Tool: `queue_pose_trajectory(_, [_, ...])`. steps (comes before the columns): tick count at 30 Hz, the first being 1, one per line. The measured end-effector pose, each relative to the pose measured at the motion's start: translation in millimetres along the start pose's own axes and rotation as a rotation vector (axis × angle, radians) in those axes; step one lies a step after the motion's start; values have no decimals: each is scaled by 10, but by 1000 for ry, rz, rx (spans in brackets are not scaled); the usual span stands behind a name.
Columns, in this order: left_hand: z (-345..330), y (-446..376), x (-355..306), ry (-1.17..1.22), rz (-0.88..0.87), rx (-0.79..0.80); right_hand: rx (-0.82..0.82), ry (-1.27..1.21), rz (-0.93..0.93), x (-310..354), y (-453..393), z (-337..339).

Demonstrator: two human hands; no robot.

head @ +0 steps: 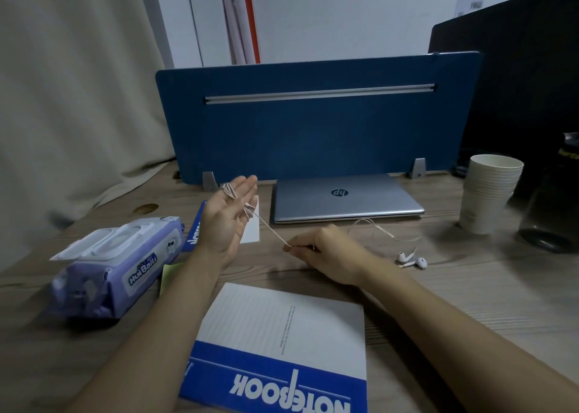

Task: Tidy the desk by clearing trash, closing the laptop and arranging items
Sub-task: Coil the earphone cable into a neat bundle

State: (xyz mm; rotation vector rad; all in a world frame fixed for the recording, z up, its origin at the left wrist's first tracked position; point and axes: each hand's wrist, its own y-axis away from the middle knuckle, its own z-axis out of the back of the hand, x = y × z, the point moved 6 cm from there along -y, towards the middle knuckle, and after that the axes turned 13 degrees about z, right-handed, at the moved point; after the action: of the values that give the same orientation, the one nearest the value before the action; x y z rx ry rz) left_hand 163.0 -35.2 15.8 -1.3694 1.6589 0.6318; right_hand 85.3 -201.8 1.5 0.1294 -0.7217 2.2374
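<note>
Just now the left hand (227, 216) is raised palm-up with its fingers straight and spread flat, and the white earphone cable (269, 229) is looped several times around those fingers, once near the tips and again lower down by the palm. From the loops the cable runs taut, down and to the right, into the right hand (322, 249), whose thumb and forefinger are pinched tight on it while the other fingers curl in. Beyond the right knuckles the slack cable arcs over the desk (470, 287) to the two earbuds (412, 259), which lie on the wood just right of that wrist. Past the left fingertips sits the closed laptop (344, 198), flat against the blue divider (313, 114). Left of the left wrist lies a pack of wipes (116, 268) with its lid flipped up. Under both forearms, nearest the camera, is a notebook (279, 350). A stack of paper cups (488, 193) stands well right of the right hand.
</note>
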Motion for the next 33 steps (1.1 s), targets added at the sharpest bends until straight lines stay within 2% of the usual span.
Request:
queue_pose_trajectory(1, [2,16,9,-168,-24,-49,12,2,22,40,-12,-11])
queue_pose_trajectory(3, [-28,58,46,-657,-88,-112,16,10,58,107,-34,-17])
queue_pose_trajectory(5, [-119,103,181,-1036,-96,-30,-37,15,97,161,-51,27])
queue_pose_trajectory(7, [-208,154,283,-1136,-34,81,-150,5,119,184,-48,126])
queue_pose_trajectory(10, [-270,184,306,-1119,57,138,-349,-3,96,133,-9,314])
queue_pose_trajectory(13, [-291,230,343,-1037,200,227,-503,52,39,39,40,462])
queue_pose_trajectory(16, [-362,297,356,-917,258,385,-635,4,-33,-107,112,564])
queue_pose_trajectory(22, [-491,361,343,-311,482,614,-734,-122,-195,-407,225,566])
queue_pose_trajectory(25, [-457,359,259,-115,510,602,-557,-82,-257,-485,179,425])
queue_pose_trajectory(30, [-316,218,85,226,337,401,-265,-119,-264,-478,110,160])
queue_pose_trajectory(33, [-178,104,-6,314,190,267,-102,-83,-228,-390,64,64])
